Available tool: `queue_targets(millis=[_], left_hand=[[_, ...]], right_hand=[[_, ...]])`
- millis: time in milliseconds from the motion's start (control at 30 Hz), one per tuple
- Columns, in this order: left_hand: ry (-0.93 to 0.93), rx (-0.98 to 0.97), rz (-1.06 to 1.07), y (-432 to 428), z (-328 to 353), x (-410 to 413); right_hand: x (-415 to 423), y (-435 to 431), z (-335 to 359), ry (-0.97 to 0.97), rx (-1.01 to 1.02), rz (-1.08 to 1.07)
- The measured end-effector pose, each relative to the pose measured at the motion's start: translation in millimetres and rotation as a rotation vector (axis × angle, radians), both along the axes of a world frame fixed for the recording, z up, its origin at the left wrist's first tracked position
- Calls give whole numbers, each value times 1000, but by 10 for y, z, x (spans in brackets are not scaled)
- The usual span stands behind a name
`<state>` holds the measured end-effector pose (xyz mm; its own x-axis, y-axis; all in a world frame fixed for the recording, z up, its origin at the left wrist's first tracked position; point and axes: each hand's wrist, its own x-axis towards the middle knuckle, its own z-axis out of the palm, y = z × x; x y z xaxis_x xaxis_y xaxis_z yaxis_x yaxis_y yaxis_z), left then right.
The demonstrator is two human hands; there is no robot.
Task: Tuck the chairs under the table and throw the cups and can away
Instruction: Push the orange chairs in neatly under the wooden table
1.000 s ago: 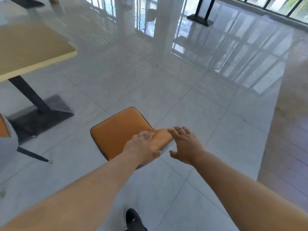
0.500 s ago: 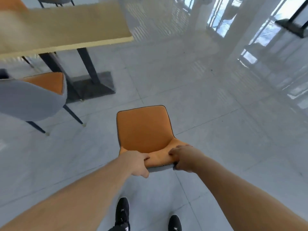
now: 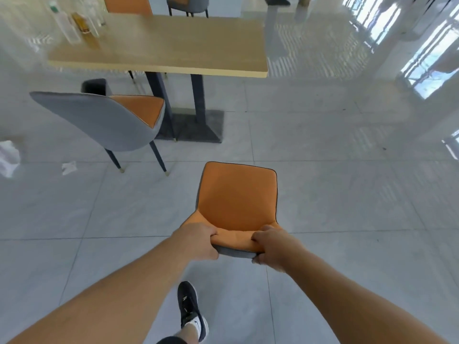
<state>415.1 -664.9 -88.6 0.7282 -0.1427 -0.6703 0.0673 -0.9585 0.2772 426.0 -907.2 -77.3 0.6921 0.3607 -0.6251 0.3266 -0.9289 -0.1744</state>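
An orange chair (image 3: 238, 197) with a grey back stands on the floor in front of me, its seat facing the wooden table (image 3: 173, 48). My left hand (image 3: 198, 240) and my right hand (image 3: 272, 247) both grip the top edge of its backrest. A second grey-backed orange chair (image 3: 99, 117) stands at the table's near left side, partly pulled out. Blurred clear bottles or cups (image 3: 74, 23) stand on the table's far left corner.
Crumpled white paper (image 3: 69, 167) and a white bag (image 3: 8, 157) lie on the floor at left. The table's dark pedestal base (image 3: 198, 125) is ahead. More chairs (image 3: 187, 4) stand beyond the table. My black shoe (image 3: 190, 309) is below the chair.
Both hands closed on the chair's backrest. My view swung left, bringing the table, the second chair and the floor litter into sight, and the held chair now faces the table.
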Motion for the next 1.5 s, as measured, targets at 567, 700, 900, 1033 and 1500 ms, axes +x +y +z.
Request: queue_targets(millis=[567, 700, 900, 1033, 1500], left_hand=[[-160, -61, 78, 1080, -64, 2595], [-199, -94, 158, 1333, -87, 3160], [-269, -94, 239, 1496, -119, 3950], [-289, -96, 231, 1533, -118, 4357], [-377, 249, -73, 3054, 27, 4718]], right_hand=[[2787, 1034, 53, -91, 48, 0], [3425, 1230, 25, -119, 60, 53], [4304, 1397, 1, -140, 88, 67], [4812, 1419, 16, -143, 63, 55], [4726, 2755, -65, -195, -112, -41]])
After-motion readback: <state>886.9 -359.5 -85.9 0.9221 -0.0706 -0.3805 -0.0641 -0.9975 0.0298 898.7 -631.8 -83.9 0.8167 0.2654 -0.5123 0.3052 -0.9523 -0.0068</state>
